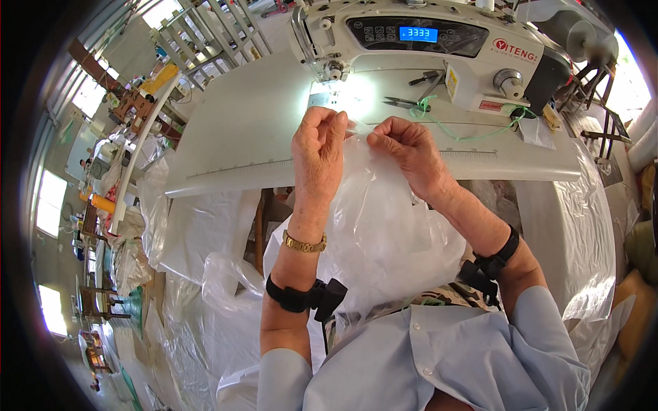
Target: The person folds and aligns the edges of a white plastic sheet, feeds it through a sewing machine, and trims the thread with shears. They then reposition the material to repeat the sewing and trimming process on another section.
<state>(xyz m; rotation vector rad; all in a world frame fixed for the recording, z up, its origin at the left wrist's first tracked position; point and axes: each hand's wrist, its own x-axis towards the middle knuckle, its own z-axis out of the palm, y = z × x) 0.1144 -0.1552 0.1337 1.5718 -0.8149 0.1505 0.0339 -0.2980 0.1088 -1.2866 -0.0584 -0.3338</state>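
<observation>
A sheet of clear plastic film (384,226) hangs from both hands over the table's front edge and down across my lap. My left hand (319,147) is closed, pinching the film's upper edge between thumb and fingers. To its right, my right hand (410,152) pinches the same edge, with a short stretch of film between the two. Both hands are just in front of the lit needle area of a white sewing machine (411,38). Dark thread snips (404,104) lie on the table beyond my right hand.
The pale sewing table (233,130) has a ruler strip (253,166) along its front. Green cord (466,137) trails on the right, near another dark-handled tool (426,79). More plastic film (572,246) drapes at the right, and more lies heaped at the left (205,301).
</observation>
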